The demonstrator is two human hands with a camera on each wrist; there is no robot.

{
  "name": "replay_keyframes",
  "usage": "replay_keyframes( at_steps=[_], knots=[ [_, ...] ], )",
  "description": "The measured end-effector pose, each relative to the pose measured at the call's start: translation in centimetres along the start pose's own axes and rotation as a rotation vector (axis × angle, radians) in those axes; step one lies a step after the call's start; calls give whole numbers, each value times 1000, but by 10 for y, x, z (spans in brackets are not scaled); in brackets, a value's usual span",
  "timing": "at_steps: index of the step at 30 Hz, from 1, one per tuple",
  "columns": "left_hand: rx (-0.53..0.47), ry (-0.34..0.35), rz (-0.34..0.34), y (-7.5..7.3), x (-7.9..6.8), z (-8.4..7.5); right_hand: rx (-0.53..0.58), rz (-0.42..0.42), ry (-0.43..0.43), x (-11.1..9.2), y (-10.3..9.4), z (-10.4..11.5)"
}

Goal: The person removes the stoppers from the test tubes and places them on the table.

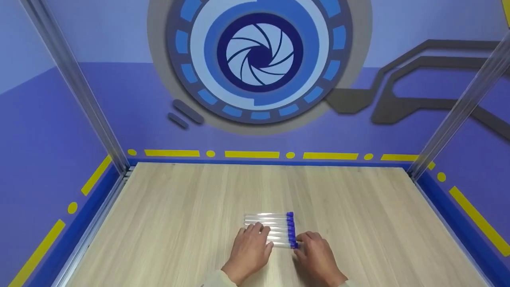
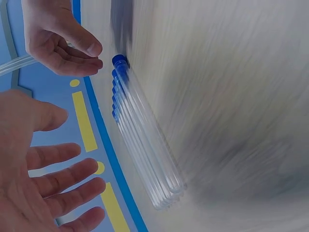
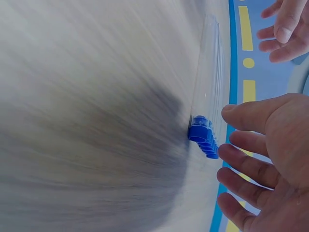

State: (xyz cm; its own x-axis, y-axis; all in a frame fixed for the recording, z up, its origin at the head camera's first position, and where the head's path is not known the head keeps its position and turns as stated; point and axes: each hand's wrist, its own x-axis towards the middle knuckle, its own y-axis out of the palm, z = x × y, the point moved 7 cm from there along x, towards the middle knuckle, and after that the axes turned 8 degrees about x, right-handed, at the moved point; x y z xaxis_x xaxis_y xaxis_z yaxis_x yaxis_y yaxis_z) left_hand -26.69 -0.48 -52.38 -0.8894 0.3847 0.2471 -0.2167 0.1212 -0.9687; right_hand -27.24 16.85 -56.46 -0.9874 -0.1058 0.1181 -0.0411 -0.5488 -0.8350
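Several clear test tubes (image 1: 277, 229) with blue caps (image 1: 291, 228) lie side by side on the wooden tabletop, caps toward the right. My left hand (image 1: 250, 250) is over their clear left ends and overlaps them in the head view. In the left wrist view that hand (image 2: 43, 179) has its fingers spread above the tubes (image 2: 145, 130), with no tube between them. My right hand (image 1: 316, 254) is beside the caps, its fingers relaxed. The right wrist view shows this hand (image 3: 275, 159) apart from the caps (image 3: 200, 131), holding nothing.
The light wooden tabletop (image 1: 191, 207) ends at a blue back wall (image 1: 131, 119) with yellow marks. Metal posts (image 1: 85, 83) stand at the back corners, and printed side walls (image 1: 32, 159) flank the table.
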Motion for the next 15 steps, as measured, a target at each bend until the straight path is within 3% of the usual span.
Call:
replay_keyframes(
  at_steps=[15],
  knots=[
    [-19,29,-42,8,-2,-9,-38,-18,-51,1,4,-1]
  ],
)
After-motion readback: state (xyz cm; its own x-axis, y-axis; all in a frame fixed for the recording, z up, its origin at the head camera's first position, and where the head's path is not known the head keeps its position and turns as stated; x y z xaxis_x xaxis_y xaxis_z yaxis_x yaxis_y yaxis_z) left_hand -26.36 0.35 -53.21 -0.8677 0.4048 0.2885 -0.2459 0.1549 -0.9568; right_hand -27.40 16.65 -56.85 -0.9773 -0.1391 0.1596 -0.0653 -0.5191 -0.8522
